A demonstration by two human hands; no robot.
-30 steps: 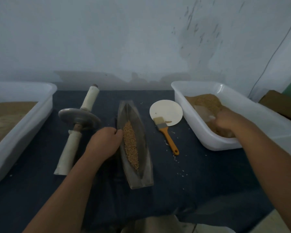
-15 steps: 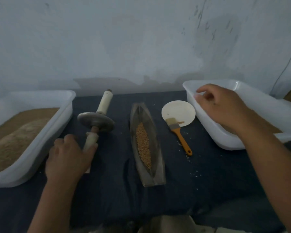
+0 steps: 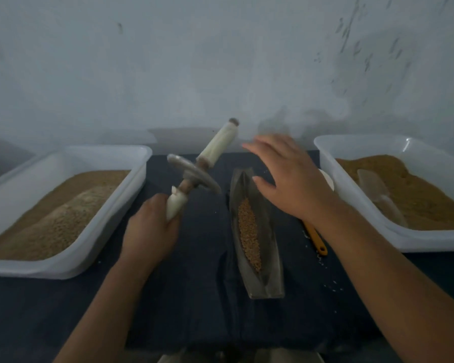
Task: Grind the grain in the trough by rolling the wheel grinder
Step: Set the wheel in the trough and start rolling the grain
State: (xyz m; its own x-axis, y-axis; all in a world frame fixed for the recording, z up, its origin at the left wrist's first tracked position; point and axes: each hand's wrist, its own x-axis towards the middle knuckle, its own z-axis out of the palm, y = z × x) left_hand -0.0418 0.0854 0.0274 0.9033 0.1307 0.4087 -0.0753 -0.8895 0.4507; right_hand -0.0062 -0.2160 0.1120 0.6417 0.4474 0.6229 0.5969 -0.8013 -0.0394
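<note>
Your left hand (image 3: 150, 229) is gripping the near handle of the wheel grinder (image 3: 194, 176), fingers curled round it, holding it tilted in the air just left of the trough (image 3: 270, 279). Your right hand (image 3: 291, 184) is hovering over the trough's far end, fingers spread wide, holding nothing. The free far handle (image 3: 219, 146) is rising just left of that end, nearer this hand. The trough is running lengthwise away from you, with grain (image 3: 249, 231) along its middle. An orange brush (image 3: 315, 237) is lying just right of it.

One wide-angle view is taken from the head, aimed forward and down at close range. The table (image 3: 194, 310) is covered up to the wall (image 3: 220, 61), with the left hand (image 3: 150, 226) and right hand (image 3: 291, 184) framed centrally.
</note>
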